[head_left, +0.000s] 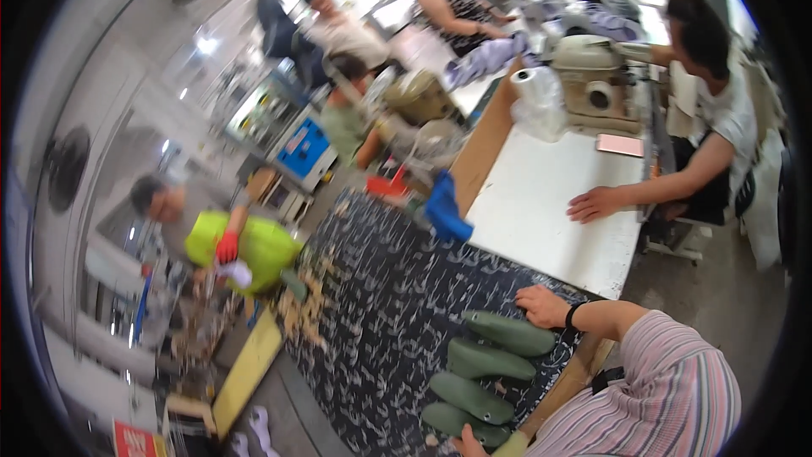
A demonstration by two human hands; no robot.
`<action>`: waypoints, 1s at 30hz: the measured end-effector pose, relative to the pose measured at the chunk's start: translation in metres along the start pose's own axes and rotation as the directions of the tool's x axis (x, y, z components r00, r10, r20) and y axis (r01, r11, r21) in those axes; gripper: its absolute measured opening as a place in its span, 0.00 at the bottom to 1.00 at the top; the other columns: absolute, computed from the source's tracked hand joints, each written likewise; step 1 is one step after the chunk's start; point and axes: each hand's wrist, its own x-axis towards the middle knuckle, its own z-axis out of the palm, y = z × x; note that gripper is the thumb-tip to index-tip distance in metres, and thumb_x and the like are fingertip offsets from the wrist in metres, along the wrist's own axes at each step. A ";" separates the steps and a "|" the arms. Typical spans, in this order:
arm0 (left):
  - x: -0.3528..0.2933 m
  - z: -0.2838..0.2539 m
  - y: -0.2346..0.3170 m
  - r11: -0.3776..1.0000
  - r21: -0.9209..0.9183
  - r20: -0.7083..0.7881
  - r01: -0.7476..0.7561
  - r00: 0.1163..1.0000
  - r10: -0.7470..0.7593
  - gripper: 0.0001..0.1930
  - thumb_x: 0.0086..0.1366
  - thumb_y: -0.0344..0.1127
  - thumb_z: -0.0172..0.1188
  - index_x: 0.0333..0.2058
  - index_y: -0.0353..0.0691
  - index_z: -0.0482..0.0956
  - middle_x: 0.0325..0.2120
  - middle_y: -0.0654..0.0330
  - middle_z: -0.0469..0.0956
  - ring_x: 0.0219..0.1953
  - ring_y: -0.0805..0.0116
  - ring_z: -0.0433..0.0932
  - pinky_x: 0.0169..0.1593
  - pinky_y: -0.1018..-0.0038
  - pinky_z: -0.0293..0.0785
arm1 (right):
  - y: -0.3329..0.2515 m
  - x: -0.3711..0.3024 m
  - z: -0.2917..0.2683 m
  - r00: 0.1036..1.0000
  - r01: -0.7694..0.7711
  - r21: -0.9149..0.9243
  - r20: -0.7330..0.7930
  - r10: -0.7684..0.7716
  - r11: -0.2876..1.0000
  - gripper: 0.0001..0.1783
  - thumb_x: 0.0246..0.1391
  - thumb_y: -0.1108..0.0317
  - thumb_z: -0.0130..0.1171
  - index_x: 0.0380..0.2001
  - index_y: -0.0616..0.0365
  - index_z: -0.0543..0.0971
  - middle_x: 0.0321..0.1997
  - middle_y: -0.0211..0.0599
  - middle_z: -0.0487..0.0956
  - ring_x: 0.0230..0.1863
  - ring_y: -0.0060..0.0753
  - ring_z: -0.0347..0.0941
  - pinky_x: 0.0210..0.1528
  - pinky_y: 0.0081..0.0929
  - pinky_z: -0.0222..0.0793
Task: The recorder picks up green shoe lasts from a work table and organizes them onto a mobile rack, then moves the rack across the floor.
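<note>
Several dark green shoe lasts (489, 359) lie side by side in a row on a black table cover with a white pattern (381, 322). Beyond the far end of the row, my right hand (543, 305) rests on the cover close to the farthest last (512, 334), fingers apart and holding nothing. A black band circles that wrist. At the lower edge, my left hand (469, 444) is partly cut off. One of its digits stretches against the nearest last (465, 423), and the others are hidden. A lighter yellow-green piece (512, 445) shows beside it.
Tan scraps (304, 305) litter the table's left end. A white sewing table (550, 211) adjoins it, with a sewing machine (592, 76), a pink phone (620, 145) and a seated co-worker's hand (595, 203). A blue cloth (446, 210) hangs between. A person with a red glove (227, 247) stands left.
</note>
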 end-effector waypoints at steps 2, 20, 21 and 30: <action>-0.014 0.008 0.021 0.874 -0.483 0.097 -0.054 0.989 0.115 0.28 0.52 0.36 0.59 0.48 0.27 0.60 0.45 0.47 0.68 0.45 0.59 0.69 0.48 0.66 0.64 | 0.004 0.000 0.002 1.000 0.005 0.054 -0.020 -0.004 0.999 0.16 0.37 0.73 0.50 0.35 0.62 0.73 0.46 0.45 0.71 0.51 0.44 0.64 0.51 0.39 0.59; -0.018 0.011 0.019 0.981 -0.120 -0.042 -0.153 0.988 0.148 0.31 0.50 0.50 0.59 0.42 0.27 0.67 0.37 0.42 0.73 0.41 0.50 0.73 0.45 0.65 0.66 | 0.006 0.004 0.002 0.997 -0.041 0.045 0.073 0.038 0.998 0.18 0.37 0.79 0.44 0.37 0.64 0.70 0.48 0.46 0.68 0.54 0.48 0.60 0.56 0.42 0.51; -0.019 0.012 0.019 0.982 -0.127 -0.034 -0.140 0.990 0.137 0.31 0.50 0.51 0.59 0.42 0.27 0.67 0.38 0.42 0.73 0.41 0.50 0.73 0.45 0.65 0.66 | 0.009 -0.001 0.003 0.997 -0.034 0.040 0.071 0.031 0.999 0.18 0.38 0.79 0.43 0.37 0.64 0.71 0.48 0.46 0.69 0.53 0.49 0.60 0.56 0.41 0.51; -0.025 0.008 0.018 0.985 -0.131 -0.014 -0.109 0.994 0.109 0.31 0.50 0.52 0.58 0.42 0.28 0.67 0.39 0.41 0.73 0.43 0.50 0.72 0.47 0.66 0.65 | 0.012 -0.008 0.005 0.992 -0.013 0.000 0.129 0.013 1.000 0.19 0.40 0.79 0.42 0.40 0.63 0.69 0.50 0.47 0.68 0.54 0.49 0.59 0.56 0.41 0.51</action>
